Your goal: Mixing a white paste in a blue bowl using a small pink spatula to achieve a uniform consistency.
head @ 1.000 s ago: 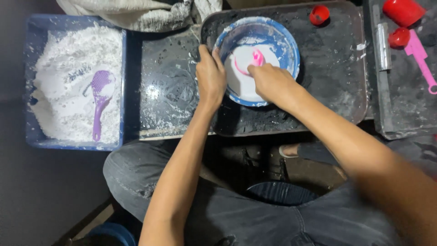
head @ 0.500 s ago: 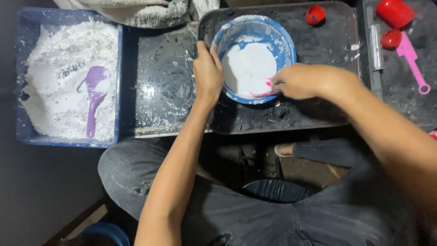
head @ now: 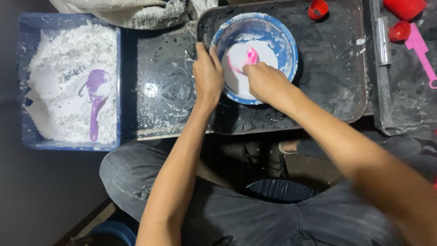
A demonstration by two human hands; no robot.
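Note:
A blue bowl [head: 287, 43] holding white paste sits on a dark metal tray [head: 337, 68]. My left hand [head: 207, 75] grips the bowl's left rim. My right hand [head: 266, 82] is over the bowl's near side, closed on a pink spoon [head: 251, 55] whose end dips into the white paste.
A blue tub [head: 22, 82] of white powder with a purple scoop [head: 94, 98] lies at the left. A grey cloth [head: 132, 13] is at the back. Red cups [head: 317, 8], a pink utensil [head: 421, 50] and a metal tool [head: 381, 41] lie at the right. My knees are below.
My right hand swept with the pink spoon from the bowl's middle to its right rim, then came back to the middle. The left hand stayed on the rim.

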